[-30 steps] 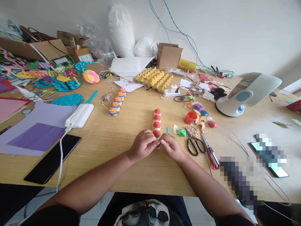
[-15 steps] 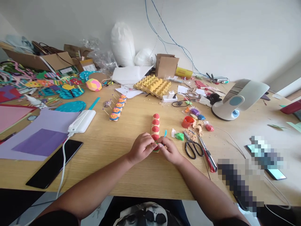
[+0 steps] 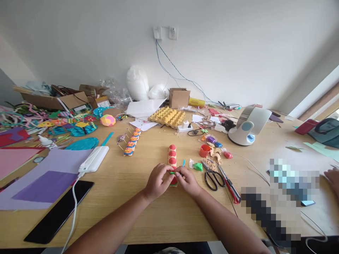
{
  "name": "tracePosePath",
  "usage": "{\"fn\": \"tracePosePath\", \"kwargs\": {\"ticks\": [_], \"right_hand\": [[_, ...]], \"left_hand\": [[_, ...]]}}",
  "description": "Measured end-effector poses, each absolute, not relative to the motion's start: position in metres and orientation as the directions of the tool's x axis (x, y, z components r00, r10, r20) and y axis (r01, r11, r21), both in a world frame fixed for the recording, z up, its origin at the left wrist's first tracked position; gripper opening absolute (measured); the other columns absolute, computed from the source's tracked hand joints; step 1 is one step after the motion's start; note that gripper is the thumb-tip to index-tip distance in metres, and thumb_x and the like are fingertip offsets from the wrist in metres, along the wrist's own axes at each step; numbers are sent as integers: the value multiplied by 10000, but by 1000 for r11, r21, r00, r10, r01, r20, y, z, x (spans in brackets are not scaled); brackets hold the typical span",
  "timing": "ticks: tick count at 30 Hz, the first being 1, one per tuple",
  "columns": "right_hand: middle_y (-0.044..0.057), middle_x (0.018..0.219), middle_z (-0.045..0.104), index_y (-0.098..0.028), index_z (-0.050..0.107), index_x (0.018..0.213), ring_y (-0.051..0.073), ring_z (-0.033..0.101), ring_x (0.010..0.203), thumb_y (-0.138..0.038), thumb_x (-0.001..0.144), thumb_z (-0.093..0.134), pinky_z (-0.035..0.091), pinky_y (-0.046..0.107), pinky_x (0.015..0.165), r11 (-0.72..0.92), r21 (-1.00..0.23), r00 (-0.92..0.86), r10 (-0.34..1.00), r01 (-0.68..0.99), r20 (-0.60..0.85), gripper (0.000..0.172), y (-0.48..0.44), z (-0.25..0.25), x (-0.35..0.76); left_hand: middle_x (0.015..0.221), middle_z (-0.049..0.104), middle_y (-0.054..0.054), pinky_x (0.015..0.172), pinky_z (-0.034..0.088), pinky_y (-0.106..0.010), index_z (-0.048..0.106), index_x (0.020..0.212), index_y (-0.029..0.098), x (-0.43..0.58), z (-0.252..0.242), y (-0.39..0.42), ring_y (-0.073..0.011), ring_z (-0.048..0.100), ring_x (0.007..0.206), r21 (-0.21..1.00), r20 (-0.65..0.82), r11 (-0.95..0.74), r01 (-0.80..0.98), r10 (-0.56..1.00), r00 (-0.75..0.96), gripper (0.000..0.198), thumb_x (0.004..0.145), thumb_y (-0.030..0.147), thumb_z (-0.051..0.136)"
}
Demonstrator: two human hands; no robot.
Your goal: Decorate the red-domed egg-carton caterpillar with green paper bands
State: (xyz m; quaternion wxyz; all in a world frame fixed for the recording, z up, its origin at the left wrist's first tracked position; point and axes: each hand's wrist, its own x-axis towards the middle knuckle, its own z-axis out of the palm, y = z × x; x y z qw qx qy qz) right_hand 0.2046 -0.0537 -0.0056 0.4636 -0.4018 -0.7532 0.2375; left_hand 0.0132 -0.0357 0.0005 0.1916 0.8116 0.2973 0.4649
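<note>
The 2 hands meet near the middle of the wooden surface (image 3: 153, 225), above the near end of a cardboard strip (image 3: 170, 157) topped with red domes. 3 domes show plainly beyond the fingers; the nearer part is partly covered. The left hand's (image 3: 159, 180) grip is drawn in, thumb and forefinger pinching a small green piece (image 3: 172, 173). The right hand's (image 3: 188, 180) grip is also narrowed to a pinch at that piece, its other fingers curled. A light-blue tool (image 3: 183, 162) juts up from behind the right hand's fingers; how it is held there is hidden.

Right of the strip lie a green packet (image 3: 197, 167), a red cup (image 3: 204, 151), scissors (image 3: 214, 179) and a red-handled cutter (image 3: 233, 192). Farther off to the left stands a decorated orange-and-blue strip (image 3: 131, 144). At the far right edge, part of another person's hand (image 3: 333, 177) shows near the surface.
</note>
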Motion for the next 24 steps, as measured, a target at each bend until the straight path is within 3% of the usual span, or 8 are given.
{"fn": "tracePosePath", "kwargs": {"ticks": [7,12,15,24], "right_hand": [[31,718,627,-193,642,813,167,554,700,-422,1019,484,423,298,701,534,-745,-206,845,401,494,346,-55,-4,200],[13,707,587,-189,614,783,157,535,674,-575,965,527,429,284,668,288,-934,-199,948,213,247,436,-51,10,194],[-4,686,558,-189,605,784,145,512,648,-639,922,562,420,274,643,195,-971,-179,969,140,169,472,-51,9,191],[15,708,589,-184,624,750,155,531,699,-581,950,551,435,272,674,384,-892,-129,923,238,363,450,-51,0,206]], "left_hand": [[911,656,-54,797,467,-352,605,990,215,17,-7,-33,-201,596,874,555,687,-774,305,633,356,47,961,193,576],[887,651,-46,782,463,-339,609,985,218,18,-12,-28,-195,595,860,575,693,-760,301,649,313,54,978,198,559],[867,650,-43,770,461,-334,607,944,216,17,-14,-25,-191,595,842,563,694,-764,315,644,322,55,980,211,566],[840,689,-36,747,449,-342,636,949,214,18,11,-22,-189,596,814,354,695,-852,386,516,500,60,972,242,588]]}}
